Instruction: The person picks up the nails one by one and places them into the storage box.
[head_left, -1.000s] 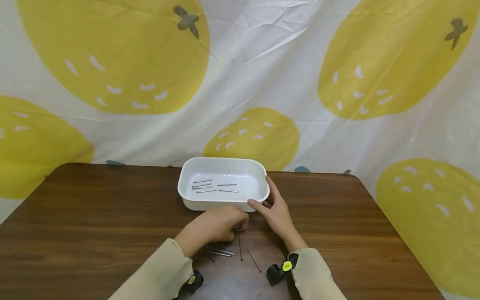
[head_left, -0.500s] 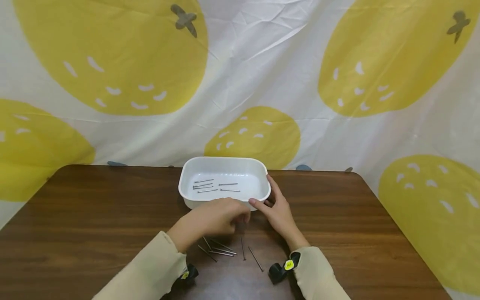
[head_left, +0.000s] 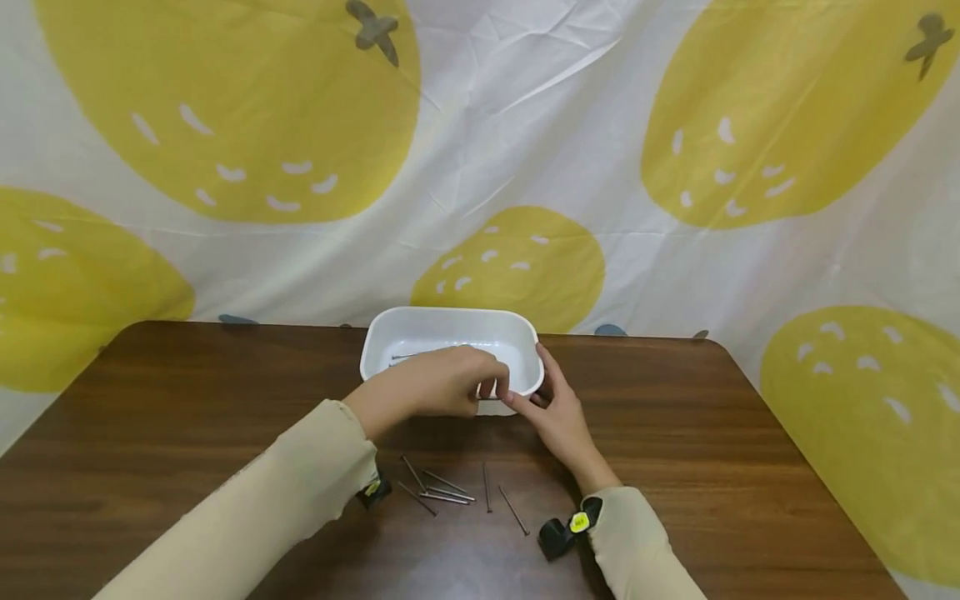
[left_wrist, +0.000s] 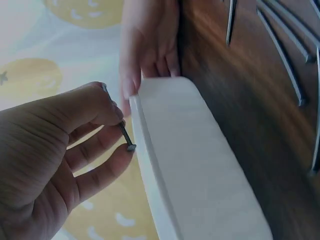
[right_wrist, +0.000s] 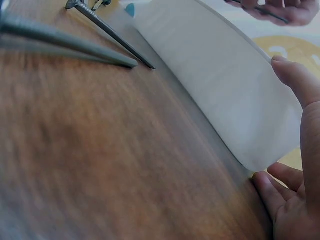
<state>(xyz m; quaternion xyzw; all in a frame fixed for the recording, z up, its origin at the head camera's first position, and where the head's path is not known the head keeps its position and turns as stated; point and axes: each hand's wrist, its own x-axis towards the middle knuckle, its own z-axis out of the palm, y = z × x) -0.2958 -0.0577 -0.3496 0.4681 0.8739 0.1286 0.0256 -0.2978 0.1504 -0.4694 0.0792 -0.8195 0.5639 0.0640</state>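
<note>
In the left wrist view my left hand [left_wrist: 55, 145] pinches a nail [left_wrist: 126, 134] between thumb and fingers, beside the rim of a white plastic tray [left_wrist: 195, 160]. The head view has that left hand [head_left: 442, 379] over the front of the tray [head_left: 450, 323], covering most of the nails inside. My right hand [head_left: 558, 421] grips the tray's right front corner. In the right wrist view the right thumb [right_wrist: 292, 77] lies on the rim, with the other fingers low at the corner. Several loose nails [head_left: 447, 482] lie on the table in front of the tray.
The brown wooden table [head_left: 187, 467] extends to both sides. A white cloth with yellow fruit shapes [head_left: 510, 258] hangs behind its far edge. Black wrist cameras [head_left: 557, 537] are strapped near both sleeves.
My left hand has lifted from the loose nails and moved forward over the tray with a nail. My right hand stays at the tray's corner.
</note>
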